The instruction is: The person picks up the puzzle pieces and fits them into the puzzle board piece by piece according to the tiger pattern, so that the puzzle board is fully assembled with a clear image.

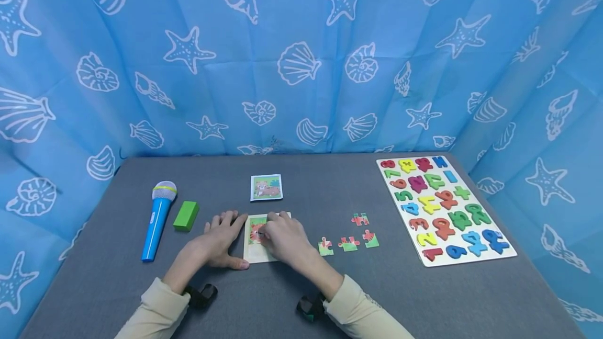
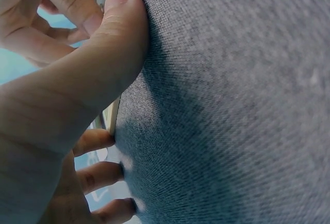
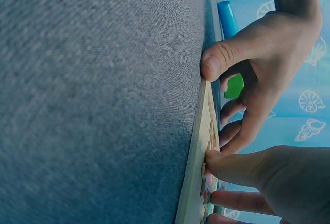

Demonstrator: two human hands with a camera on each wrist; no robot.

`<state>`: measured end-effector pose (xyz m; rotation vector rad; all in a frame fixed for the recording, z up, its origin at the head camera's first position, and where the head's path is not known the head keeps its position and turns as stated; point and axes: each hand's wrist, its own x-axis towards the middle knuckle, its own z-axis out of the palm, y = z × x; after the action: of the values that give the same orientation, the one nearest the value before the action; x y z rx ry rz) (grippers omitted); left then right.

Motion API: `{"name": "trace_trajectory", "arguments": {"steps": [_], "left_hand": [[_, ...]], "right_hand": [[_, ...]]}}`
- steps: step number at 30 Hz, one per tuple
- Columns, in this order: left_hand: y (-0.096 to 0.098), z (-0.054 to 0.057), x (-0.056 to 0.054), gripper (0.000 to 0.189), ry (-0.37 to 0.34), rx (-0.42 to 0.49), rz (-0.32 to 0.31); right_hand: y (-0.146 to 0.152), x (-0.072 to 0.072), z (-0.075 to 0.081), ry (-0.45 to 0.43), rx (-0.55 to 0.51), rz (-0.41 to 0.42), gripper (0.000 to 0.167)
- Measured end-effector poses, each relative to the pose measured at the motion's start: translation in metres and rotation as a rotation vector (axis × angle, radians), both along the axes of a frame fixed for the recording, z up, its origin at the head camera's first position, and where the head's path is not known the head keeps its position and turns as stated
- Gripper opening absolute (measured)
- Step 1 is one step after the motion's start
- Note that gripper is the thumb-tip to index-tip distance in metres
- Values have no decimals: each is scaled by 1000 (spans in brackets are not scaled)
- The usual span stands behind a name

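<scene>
A small framed puzzle board [image 1: 256, 255] lies on the table with red and green picture pieces fitted in its upper part. Spread along its left side is my left hand [image 1: 220, 239]; the thumb touches the near left corner, and the index finger reaches the far left corner. In the left wrist view, other fingertips rest on the cloth. My right hand [image 1: 287, 237] is over the board, thumb and fingers pinching a puzzle piece [image 1: 256, 233] against it. The hand hides much of that piece and the board's right half.
Several loose puzzle pieces [image 1: 348, 244] lie to the right of the board. Behind it is a picture card [image 1: 266, 187]. A green block [image 1: 186, 216] and a blue toy microphone [image 1: 157, 224] lie at left. A number board [image 1: 464, 260] is at right, before a blue curtain [image 1: 301, 109].
</scene>
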<state>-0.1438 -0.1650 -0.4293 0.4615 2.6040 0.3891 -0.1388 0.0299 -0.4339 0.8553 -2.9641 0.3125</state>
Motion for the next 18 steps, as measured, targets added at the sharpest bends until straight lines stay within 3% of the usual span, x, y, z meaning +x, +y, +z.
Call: {"name": "trace_trajectory", "arguments": {"steps": [10,18], "left_hand": [[-1,-2,-1,115,3,-8,-5],[1,-2,-1,115,-12,-23,13]], "right_hand": [[11,-1,6,-60,-49,0,23],[43,-5,15,-88,-86,-51,31]]}}
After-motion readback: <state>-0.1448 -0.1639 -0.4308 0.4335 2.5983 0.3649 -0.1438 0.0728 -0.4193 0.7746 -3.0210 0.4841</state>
